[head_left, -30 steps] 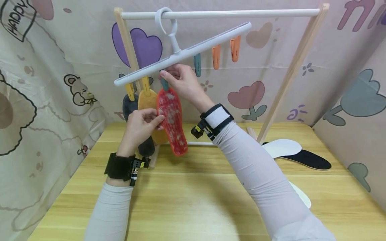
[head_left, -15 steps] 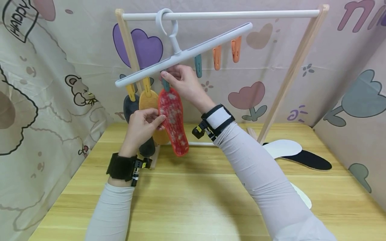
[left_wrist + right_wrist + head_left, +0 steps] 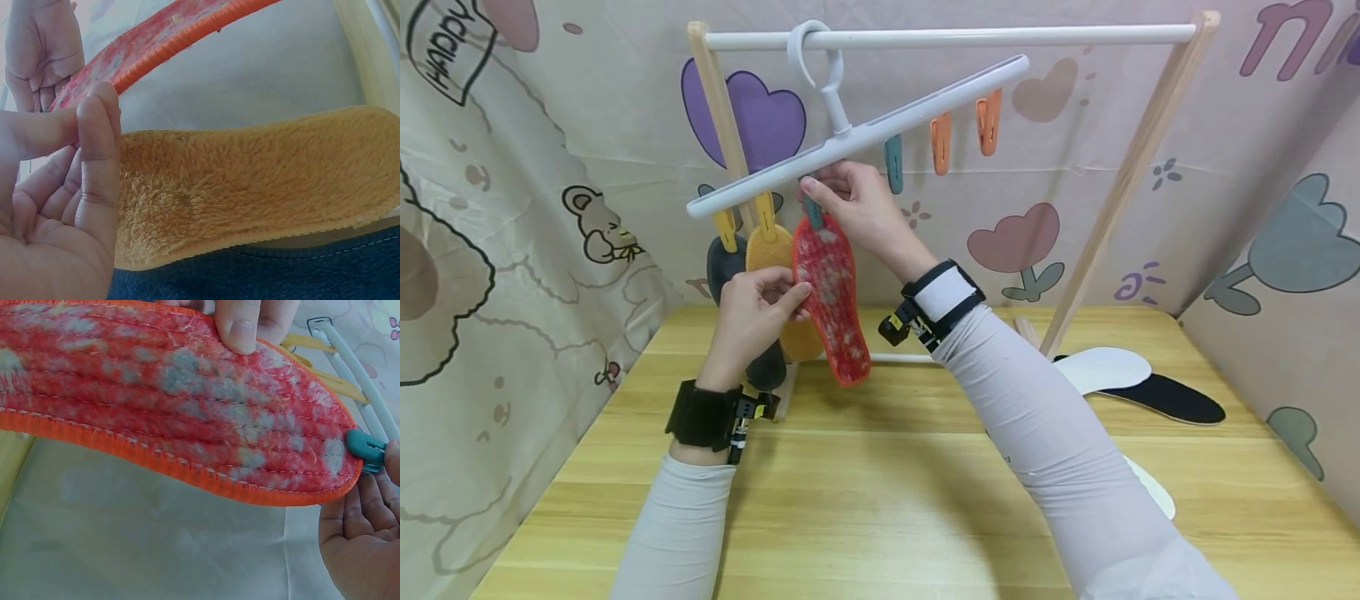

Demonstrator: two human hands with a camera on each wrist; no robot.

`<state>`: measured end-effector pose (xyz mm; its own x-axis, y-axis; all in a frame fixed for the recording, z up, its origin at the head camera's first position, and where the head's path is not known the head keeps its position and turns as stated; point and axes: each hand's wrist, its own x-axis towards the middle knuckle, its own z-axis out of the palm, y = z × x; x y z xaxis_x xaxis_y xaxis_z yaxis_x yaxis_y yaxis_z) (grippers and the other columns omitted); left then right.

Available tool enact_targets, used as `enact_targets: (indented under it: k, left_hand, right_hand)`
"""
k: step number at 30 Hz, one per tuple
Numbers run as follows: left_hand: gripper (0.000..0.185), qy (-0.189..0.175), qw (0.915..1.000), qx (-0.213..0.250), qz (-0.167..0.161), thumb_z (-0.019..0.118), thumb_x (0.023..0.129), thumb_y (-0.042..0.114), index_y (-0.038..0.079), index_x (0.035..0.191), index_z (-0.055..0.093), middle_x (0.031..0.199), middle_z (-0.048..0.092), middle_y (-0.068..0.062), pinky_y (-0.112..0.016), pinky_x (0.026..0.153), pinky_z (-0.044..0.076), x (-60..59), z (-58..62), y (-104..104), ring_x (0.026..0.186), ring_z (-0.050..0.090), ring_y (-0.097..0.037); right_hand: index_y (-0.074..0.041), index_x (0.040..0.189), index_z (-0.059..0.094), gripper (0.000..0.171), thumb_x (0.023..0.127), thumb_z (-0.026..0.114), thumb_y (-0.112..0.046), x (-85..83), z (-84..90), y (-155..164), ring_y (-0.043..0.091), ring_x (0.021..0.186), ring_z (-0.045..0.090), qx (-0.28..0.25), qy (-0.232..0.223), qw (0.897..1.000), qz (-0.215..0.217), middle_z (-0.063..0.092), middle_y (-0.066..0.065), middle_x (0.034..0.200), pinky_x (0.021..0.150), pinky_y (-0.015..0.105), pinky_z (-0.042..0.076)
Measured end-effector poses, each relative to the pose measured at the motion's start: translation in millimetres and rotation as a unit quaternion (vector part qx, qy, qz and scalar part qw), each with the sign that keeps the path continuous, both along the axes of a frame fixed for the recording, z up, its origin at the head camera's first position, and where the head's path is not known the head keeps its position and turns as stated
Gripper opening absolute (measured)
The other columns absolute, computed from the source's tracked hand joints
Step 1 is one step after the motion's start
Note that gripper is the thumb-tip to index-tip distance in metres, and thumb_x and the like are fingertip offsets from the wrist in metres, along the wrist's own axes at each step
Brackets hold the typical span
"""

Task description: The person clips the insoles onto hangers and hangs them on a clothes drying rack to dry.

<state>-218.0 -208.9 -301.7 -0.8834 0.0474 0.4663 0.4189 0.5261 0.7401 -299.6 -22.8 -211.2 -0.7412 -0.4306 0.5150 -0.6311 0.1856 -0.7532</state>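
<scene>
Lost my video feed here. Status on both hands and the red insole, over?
Left hand pinches red insole at its edge. Right hand grips teal clip at insole's top. Yellow insole hangs right behind; nothing blocking.

My head camera looks forward and down from farther back; both wrist cameras sit close, sharing the red insole (image 3: pixel 831 300) with it.

I see a wooden table (image 3: pixel 880 492), a rack (image 3: pixel 1120 192) standing on its far part, a white insole (image 3: pixel 1105 367) overlapping a black insole (image 3: pixel 1172 398) at right, another white insole (image 3: pixel 1153 492) nearer me
</scene>
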Motion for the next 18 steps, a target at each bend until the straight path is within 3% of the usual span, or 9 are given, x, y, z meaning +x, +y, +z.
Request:
enact_targets:
  k: [18]
  left_hand:
    - [0.021,0.006,0.9998,0.015,-0.008,0.073,0.104,0.018,-0.002,0.112,0.078,0.091,0.077,-0.02,-0.017,0.068,0.06,2.0,2.2,-1.7,0.068,0.071,-0.003]
  right_hand:
    - [0.0,0.137,0.067,0.035,0.111,0.062,-0.023,5.6,-0.3,1.6,0.023,0.124,0.074,-0.009,-0.013,1.0,0.008,0.076,0.016,0.13,0.108,0.031,0.058]
